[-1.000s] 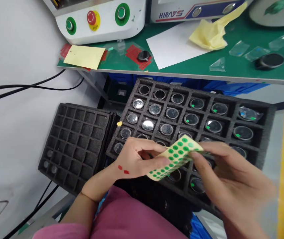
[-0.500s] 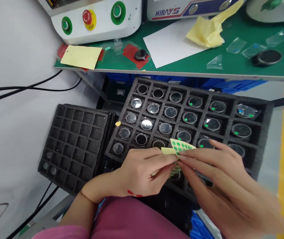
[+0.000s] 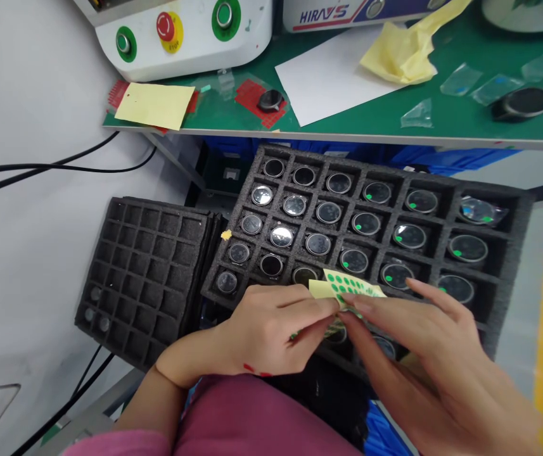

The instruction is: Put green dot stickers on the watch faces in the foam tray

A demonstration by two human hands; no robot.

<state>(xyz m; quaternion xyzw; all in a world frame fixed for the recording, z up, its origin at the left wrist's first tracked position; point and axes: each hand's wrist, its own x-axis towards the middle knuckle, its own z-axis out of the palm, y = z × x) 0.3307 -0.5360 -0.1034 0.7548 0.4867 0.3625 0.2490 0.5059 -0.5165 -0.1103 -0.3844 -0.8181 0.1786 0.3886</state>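
A yellow sticker sheet (image 3: 342,286) dotted with green round stickers is pinched between my left hand (image 3: 271,332) and my right hand (image 3: 423,342), both meeting at its lower edge. The sheet hangs just above the near rows of a black foam tray (image 3: 509,209) whose cells hold several round watch bodies (image 3: 281,236). Some of the watch bodies on the right carry a green dot (image 3: 456,254). Small red marks show on my left hand near the wrist.
A stack of empty black foam trays (image 3: 142,272) lies to the left. Behind is a green bench (image 3: 376,120) with a white machine (image 3: 180,31), yellow paper (image 3: 154,104), white sheet (image 3: 332,79), yellow cloth (image 3: 404,57), plastic bags and loose watch bodies (image 3: 521,101). Black cables (image 3: 47,168) run left.
My hands turned the sticker sheet from lying flat and wide to nearly edge-on, and drew closer together over it. Both hands dropped slightly toward me.
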